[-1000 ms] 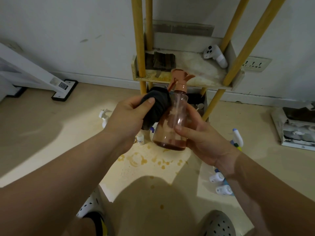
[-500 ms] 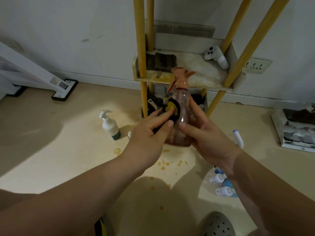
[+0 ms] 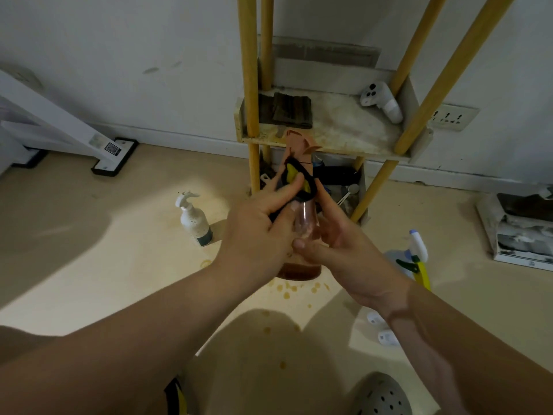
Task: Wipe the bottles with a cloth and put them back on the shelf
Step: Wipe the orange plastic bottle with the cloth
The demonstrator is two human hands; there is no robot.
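A clear pink spray bottle point(image 3: 303, 223) with a peach trigger head and a little brown liquid at its base is held upright in front of the shelf point(image 3: 344, 136). My right hand point(image 3: 344, 250) grips its body from the right. My left hand point(image 3: 257, 235) presses a black and yellow cloth point(image 3: 296, 178) against the bottle's neck and shoulder, just under the trigger head. A white pump bottle point(image 3: 194, 220) stands on the floor to the left. A blue and white spray bottle point(image 3: 414, 256) and small white bottles point(image 3: 383, 333) lie on the floor to the right.
The shelf has yellow wooden poles point(image 3: 248, 67); a dark folded cloth point(image 3: 287, 110) and a white controller point(image 3: 381, 101) lie on it. Dark items fill the lower level point(image 3: 338, 178). Brown stains point(image 3: 296, 287) dot the floor. A box point(image 3: 517, 229) sits at right, a white stand base point(image 3: 115, 155) at left.
My left hand with the cloth slid from the bottle's left side up to its neck. The bottle dropped slightly lower and stayed in my right hand.
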